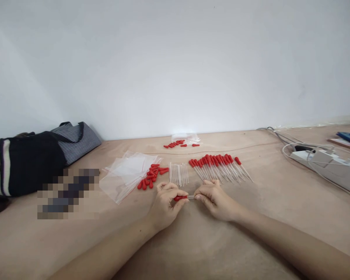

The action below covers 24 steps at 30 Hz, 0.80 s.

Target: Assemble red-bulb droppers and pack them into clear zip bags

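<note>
"At the dial's centre, on the near part of the counter (pixel 175 249), what do you record?"

"One red bulb (pixel 179 198) and one clear tube (pixel 191 196), roughly in line. The left hand (pixel 167 200), at nine o'clock, has its grip pinched round the bulb; the right hand (pixel 214 200), at three, has its grip pinched on the tube, close to the bulb. I judge the short hold is for steadiness, since a slim tube could slip or flex if held further out. Fingertips hide whether the tube enters the bulb."

"Beyond the hands?"

"At ten o'clock, loose bulbs (pixel 150 175) lie heaped beside flat clear bags (pixel 128 171). At eleven, bare tubes (pixel 179 175) lie side by side. Short reach is presumably the reason for both."

"And at one to two o'clock?"

"Bulb-topped tubes (pixel 218 163), fanned, red ends farthest, probably laid one way to stay apart from the loose parts."

"Farthest?"

"Towards twelve, more red bulbs (pixel 174 144) lie by a small clear bag (pixel 189 136). Reason for that distance: undetermined."
</note>
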Each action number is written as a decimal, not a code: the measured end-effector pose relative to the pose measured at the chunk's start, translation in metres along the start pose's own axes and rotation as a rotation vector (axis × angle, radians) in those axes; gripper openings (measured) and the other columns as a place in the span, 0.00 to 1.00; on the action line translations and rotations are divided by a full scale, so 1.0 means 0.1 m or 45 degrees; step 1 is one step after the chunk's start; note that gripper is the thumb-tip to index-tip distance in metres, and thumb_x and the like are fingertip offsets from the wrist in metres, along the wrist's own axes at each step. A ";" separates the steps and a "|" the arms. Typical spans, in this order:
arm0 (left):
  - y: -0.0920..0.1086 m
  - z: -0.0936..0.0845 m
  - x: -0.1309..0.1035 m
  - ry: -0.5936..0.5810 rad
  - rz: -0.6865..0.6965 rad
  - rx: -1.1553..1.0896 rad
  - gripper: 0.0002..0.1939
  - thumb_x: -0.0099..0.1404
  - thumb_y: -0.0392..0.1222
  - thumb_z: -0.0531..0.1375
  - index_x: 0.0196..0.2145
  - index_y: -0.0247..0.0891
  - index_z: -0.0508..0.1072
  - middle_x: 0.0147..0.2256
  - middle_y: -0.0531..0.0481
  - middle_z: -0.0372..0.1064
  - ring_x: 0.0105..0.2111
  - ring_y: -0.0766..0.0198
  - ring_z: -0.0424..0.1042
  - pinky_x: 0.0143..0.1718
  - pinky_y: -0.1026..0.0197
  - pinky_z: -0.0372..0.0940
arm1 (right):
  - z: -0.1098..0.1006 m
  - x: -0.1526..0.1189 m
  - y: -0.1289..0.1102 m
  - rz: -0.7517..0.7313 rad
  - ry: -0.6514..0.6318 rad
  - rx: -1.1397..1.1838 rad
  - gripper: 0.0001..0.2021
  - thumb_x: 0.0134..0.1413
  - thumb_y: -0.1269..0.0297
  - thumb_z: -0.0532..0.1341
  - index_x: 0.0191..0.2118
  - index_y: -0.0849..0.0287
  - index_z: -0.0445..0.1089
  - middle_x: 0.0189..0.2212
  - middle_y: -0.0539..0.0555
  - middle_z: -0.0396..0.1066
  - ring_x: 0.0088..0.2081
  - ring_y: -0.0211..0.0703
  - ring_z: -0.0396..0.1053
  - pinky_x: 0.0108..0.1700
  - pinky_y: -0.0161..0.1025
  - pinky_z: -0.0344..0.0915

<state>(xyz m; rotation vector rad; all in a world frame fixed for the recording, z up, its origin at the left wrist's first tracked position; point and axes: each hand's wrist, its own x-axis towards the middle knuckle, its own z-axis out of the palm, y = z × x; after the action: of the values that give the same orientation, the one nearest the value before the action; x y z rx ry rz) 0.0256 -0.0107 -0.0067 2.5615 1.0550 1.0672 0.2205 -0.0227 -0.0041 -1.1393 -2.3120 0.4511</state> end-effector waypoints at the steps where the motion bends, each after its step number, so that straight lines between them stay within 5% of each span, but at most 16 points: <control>1: -0.02 0.00 0.01 -0.007 -0.022 0.002 0.03 0.57 0.39 0.58 0.31 0.40 0.71 0.25 0.55 0.70 0.30 0.64 0.67 0.42 0.55 0.48 | -0.02 0.00 0.00 -0.011 -0.003 -0.012 0.11 0.57 0.68 0.48 0.30 0.59 0.66 0.24 0.49 0.67 0.31 0.37 0.60 0.39 0.41 0.45; 7: -0.10 -0.02 0.04 -0.086 -0.100 0.046 0.19 0.56 0.43 0.60 0.45 0.41 0.62 0.30 0.56 0.72 0.38 0.60 0.66 0.47 0.53 0.44 | -0.11 -0.03 0.00 -0.110 0.045 -0.263 0.09 0.55 0.65 0.52 0.30 0.56 0.68 0.25 0.50 0.70 0.32 0.39 0.61 0.39 0.41 0.43; 10: -0.16 -0.10 0.05 -0.106 -0.137 0.209 0.24 0.52 0.47 0.63 0.46 0.42 0.63 0.38 0.52 0.70 0.42 0.56 0.64 0.48 0.51 0.44 | -0.12 -0.01 0.05 0.018 0.159 -0.326 0.11 0.54 0.65 0.52 0.26 0.56 0.69 0.24 0.51 0.70 0.30 0.39 0.62 0.37 0.40 0.44; 15: -0.36 -0.30 0.09 -0.039 -0.309 0.561 0.14 0.53 0.42 0.61 0.39 0.42 0.68 0.41 0.48 0.67 0.45 0.53 0.62 0.46 0.47 0.45 | -0.14 0.29 0.26 0.465 0.403 -0.373 0.09 0.51 0.66 0.52 0.32 0.58 0.69 0.26 0.53 0.71 0.32 0.43 0.65 0.38 0.40 0.45; 20: -0.52 -0.43 0.09 -0.139 -0.366 0.675 0.10 0.53 0.41 0.60 0.36 0.42 0.71 0.40 0.47 0.67 0.44 0.52 0.62 0.45 0.45 0.46 | -0.09 0.61 0.34 0.786 0.295 -0.582 0.11 0.50 0.70 0.49 0.38 0.65 0.63 0.27 0.58 0.71 0.33 0.48 0.67 0.38 0.42 0.44; 24: -0.58 -0.45 0.07 -0.193 -0.301 0.702 0.08 0.56 0.40 0.58 0.36 0.42 0.71 0.40 0.47 0.67 0.43 0.53 0.63 0.45 0.45 0.45 | -0.04 0.69 0.33 0.859 0.198 -0.653 0.10 0.49 0.71 0.50 0.38 0.67 0.61 0.28 0.59 0.71 0.32 0.50 0.67 0.37 0.42 0.44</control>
<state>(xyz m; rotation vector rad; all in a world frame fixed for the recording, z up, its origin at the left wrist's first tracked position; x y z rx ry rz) -0.0332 0.0314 0.0064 2.7476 1.7517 0.5679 0.2088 0.0525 0.0036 -2.1316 -1.9041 -0.0223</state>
